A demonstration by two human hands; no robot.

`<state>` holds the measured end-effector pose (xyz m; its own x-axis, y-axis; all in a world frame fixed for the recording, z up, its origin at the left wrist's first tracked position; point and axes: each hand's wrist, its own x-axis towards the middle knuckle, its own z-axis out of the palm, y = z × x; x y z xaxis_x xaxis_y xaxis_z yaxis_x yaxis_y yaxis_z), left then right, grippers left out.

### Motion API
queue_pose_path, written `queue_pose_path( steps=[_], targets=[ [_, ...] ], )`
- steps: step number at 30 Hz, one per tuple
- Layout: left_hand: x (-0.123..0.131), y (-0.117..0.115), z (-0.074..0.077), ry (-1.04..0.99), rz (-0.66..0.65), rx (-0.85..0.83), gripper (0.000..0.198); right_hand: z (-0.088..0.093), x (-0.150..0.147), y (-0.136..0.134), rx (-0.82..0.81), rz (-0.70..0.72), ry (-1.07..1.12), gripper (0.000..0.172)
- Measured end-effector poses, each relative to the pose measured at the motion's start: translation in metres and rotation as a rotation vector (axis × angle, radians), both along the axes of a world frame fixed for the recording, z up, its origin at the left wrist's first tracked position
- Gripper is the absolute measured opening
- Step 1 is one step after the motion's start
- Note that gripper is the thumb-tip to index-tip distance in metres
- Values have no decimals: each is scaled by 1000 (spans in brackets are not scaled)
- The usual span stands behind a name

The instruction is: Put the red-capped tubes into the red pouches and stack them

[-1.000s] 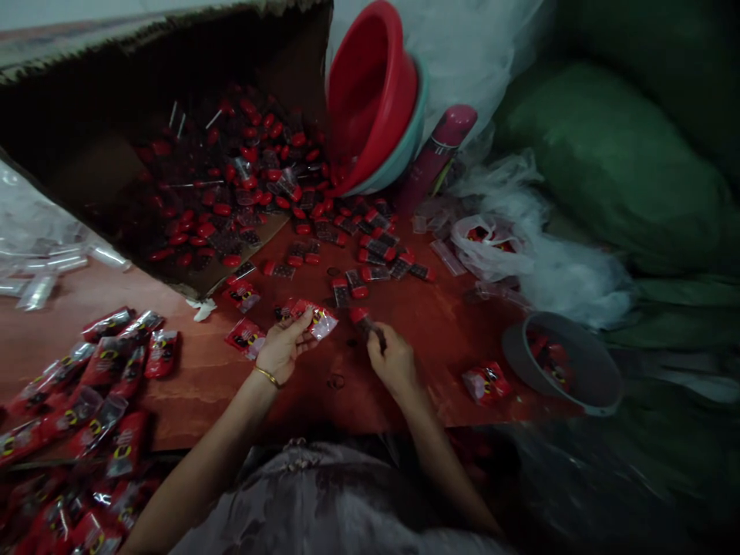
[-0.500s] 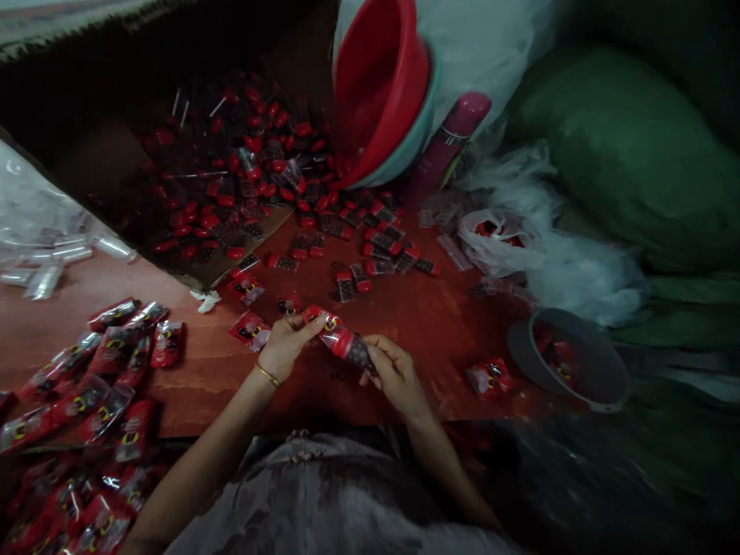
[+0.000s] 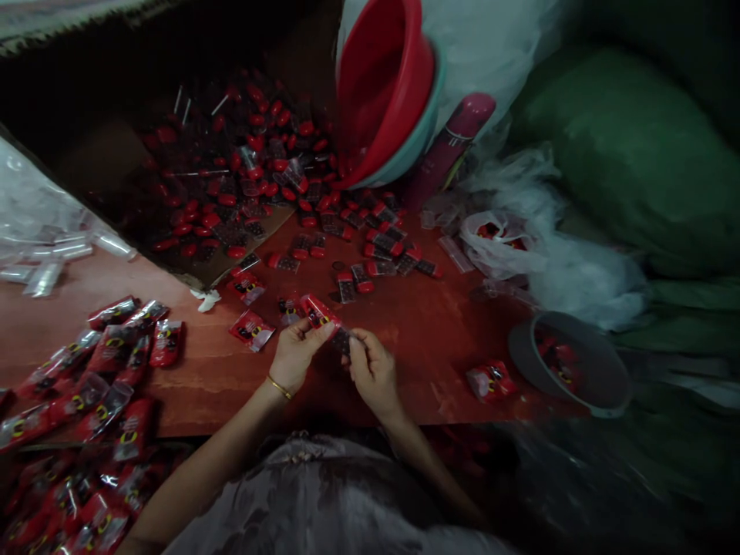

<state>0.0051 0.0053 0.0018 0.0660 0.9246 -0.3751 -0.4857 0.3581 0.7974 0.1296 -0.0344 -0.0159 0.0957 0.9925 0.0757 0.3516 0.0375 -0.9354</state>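
Between my two hands is a red packet (image 3: 317, 311) with a dark, dotted, clear-sided container (image 3: 342, 340) at its lower right end. My left hand (image 3: 296, 354), with a gold bangle at the wrist, pinches the packet, thumb on top. At the container's end, the fingers of my right hand (image 3: 373, 370) are closed on it. How far the container sits inside the packet cannot be made out. Flat red packets (image 3: 252, 331) lie just left of my left hand. Beyond my hands are several red-capped containers (image 3: 362, 277) on the reddish table (image 3: 422, 331).
An open cardboard box (image 3: 75, 181) spills red-capped containers at the back left. Filled packets (image 3: 112, 351) are piled at the left. Behind stand tilted basins (image 3: 398, 85) and a pink bottle (image 3: 451, 146). A grey bowl (image 3: 601, 378) and plastic bags (image 3: 583, 277) are at the right.
The container has gone further toward the packet, so less of it shows. My right hand has moved left, closer to my left hand, and the packet's tip has tilted up.
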Motion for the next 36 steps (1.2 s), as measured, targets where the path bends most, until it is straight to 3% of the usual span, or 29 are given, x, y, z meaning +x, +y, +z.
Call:
queue_pose_path(
  steps=[5,11,16,22,24,28,32,36],
  targets=[
    [1,1,4,-79,69,-3,36,2,-13,-2,80,-10,-71,21],
    [6,2,6,-97,0,-103,35,1,-17,-3,215,-19,-162,20],
    [11,-5,1,-110,-7,-38,32,-6,-20,-4,86,-101,65,21],
    [11,-11,-1,-34,-48,62,34,-4,-25,-2,-44,-67,373,25],
    [12,-15,0,-4,-60,54,33,-3,-24,-3,-35,-91,320,25],
    [13,-21,1,49,-32,86,30,-2,-18,-7,216,-183,-34,19],
    [11,-15,1,-19,-56,128,31,-1,-11,-8,272,-100,-164,18],
    [8,-2,2,-83,-71,32,29,1,-10,-4,306,-42,-278,19]
  ],
)
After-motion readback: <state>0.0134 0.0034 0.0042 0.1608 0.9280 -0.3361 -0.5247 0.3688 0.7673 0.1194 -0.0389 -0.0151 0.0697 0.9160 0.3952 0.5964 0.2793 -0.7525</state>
